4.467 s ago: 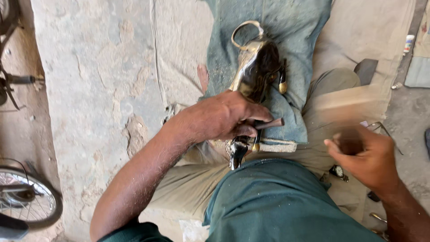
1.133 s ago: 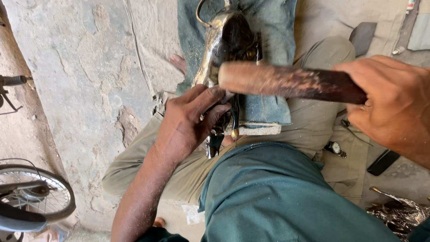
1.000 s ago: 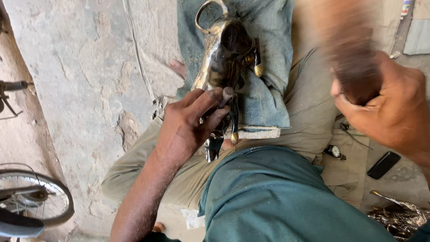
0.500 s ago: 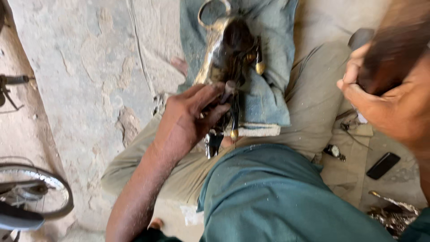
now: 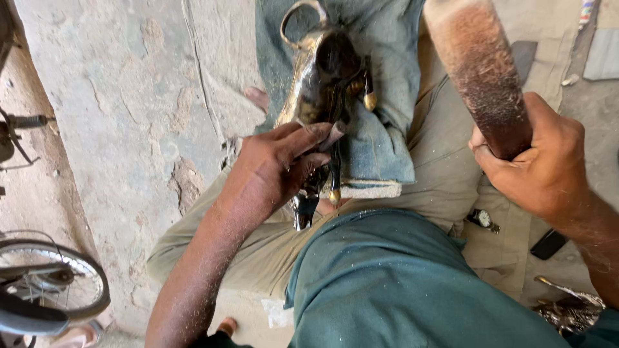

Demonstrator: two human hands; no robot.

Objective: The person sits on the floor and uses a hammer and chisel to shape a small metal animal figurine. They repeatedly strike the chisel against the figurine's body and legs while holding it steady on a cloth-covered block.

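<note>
A shiny brass workpiece [image 5: 320,77] with a loop at its far end lies on a folded blue denim cloth [image 5: 380,90] spread over my lap. My left hand [image 5: 278,169] presses down on its near end, fingers wrapped over the metal. My right hand [image 5: 540,166] grips a thick wooden mallet handle [image 5: 480,71], raised to the right of the workpiece and pointing away from me. A small brass knob [image 5: 369,100] sticks out on the workpiece's right side.
A rough concrete slab [image 5: 122,116] lies at left. A bicycle wheel [image 5: 55,277] shows at lower left. A wristwatch [image 5: 481,219] and a dark phone [image 5: 549,244] lie on the mat at right, with metal scraps [image 5: 570,309] at lower right.
My right hand swung the wooden handle down across the workpiece, then lifted it back up to the right. My left hand stayed pressed on the brass piece.
</note>
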